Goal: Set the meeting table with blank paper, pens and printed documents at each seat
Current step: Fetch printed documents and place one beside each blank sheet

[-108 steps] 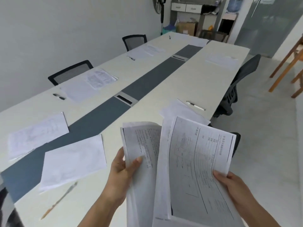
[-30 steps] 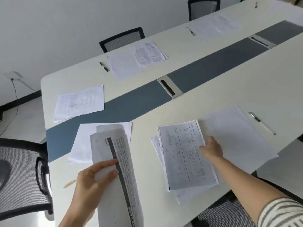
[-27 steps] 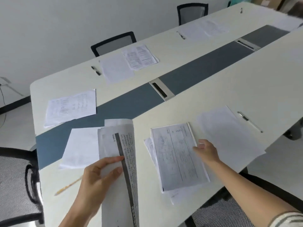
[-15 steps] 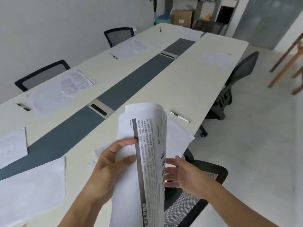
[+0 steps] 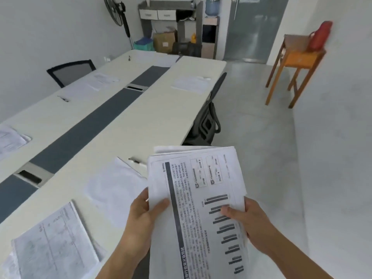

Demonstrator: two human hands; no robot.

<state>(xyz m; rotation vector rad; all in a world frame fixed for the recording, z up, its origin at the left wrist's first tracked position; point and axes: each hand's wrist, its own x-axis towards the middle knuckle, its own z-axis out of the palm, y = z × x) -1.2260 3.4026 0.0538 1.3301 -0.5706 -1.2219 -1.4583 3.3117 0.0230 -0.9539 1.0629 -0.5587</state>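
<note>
I hold a stack of printed documents (image 5: 193, 178) in front of me, off the table's near right edge. My left hand (image 5: 141, 216) grips its left edge with the thumb on the top page. My right hand (image 5: 249, 220) grips the right edge, thumb on the print. On the long white meeting table (image 5: 128, 121) below lie a printed document (image 5: 54, 244), a blank sheet (image 5: 114, 188) and a pen (image 5: 136, 161) at the nearest seat. Farther along the right side lies another set of papers (image 5: 191, 83). Papers (image 5: 96, 81) and a pen (image 5: 63, 99) mark a seat on the left side.
A dark chair (image 5: 207, 113) is tucked under the table's right side, another chair (image 5: 70, 71) stands at the left. A wooden stool (image 5: 296, 63) with a red bag stands by the right wall. A fan, shelves and boxes (image 5: 165, 40) fill the far end.
My right hand left the printed document on the table and came back to grip the stack with my left hand. My view swung up along the table toward the far end.
</note>
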